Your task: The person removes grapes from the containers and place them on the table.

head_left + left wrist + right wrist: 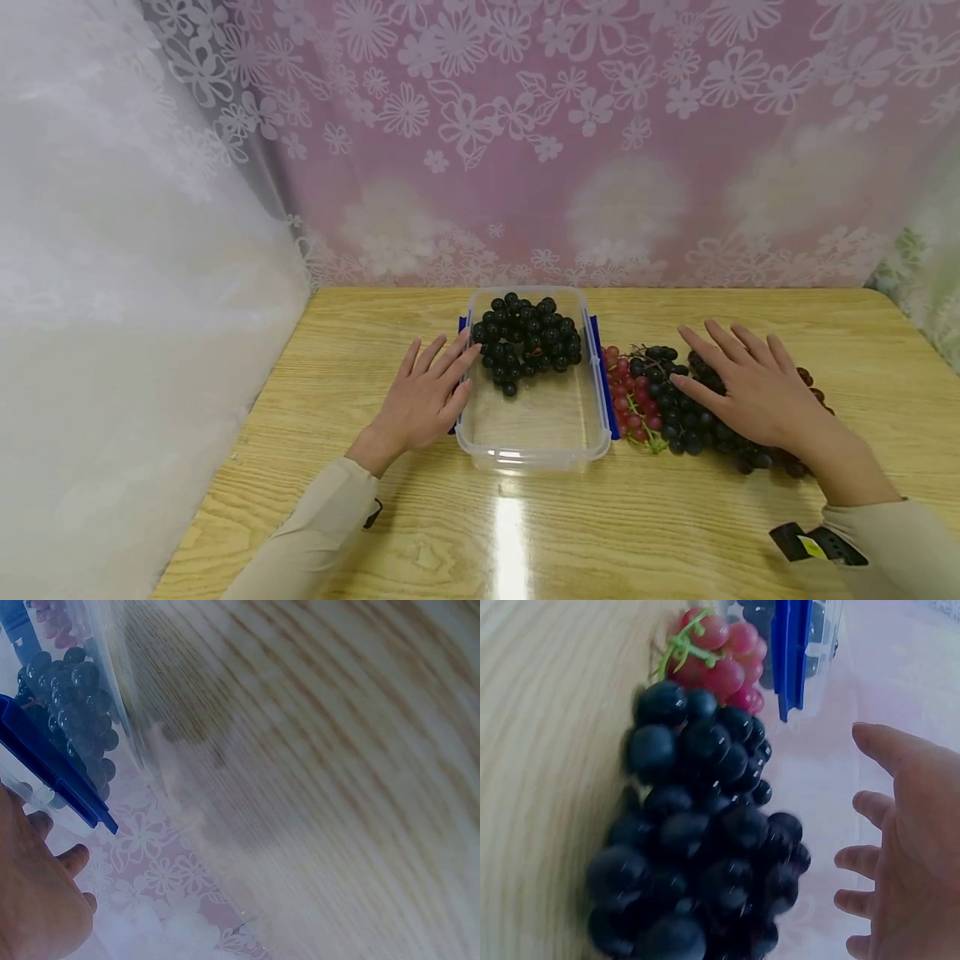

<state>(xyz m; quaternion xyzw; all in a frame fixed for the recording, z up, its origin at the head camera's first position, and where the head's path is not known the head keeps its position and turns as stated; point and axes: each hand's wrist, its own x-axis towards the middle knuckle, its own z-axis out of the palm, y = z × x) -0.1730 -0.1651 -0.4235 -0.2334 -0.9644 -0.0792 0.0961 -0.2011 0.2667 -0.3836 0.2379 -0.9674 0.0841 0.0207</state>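
A clear plastic container (536,425) with blue side clips stands on the table, a bunch of black grapes (528,333) lying in its far half. My left hand (423,396) is at the container's left side, fingers spread, fingertips right at the rim. In the left wrist view a blue clip (56,765) shows beside that hand. My right hand (757,392) hovers palm down with spread fingers over dark grapes (678,417) to the right of the container. The right wrist view shows a gap between the hand and these dark grapes (697,825).
Red grapes (630,400) with green stems lie between the container's right clip (606,383) and the dark grapes. Brownish grapes (806,379) show partly behind the right hand. A pink floral curtain (480,167) hangs behind the wooden table (427,533).
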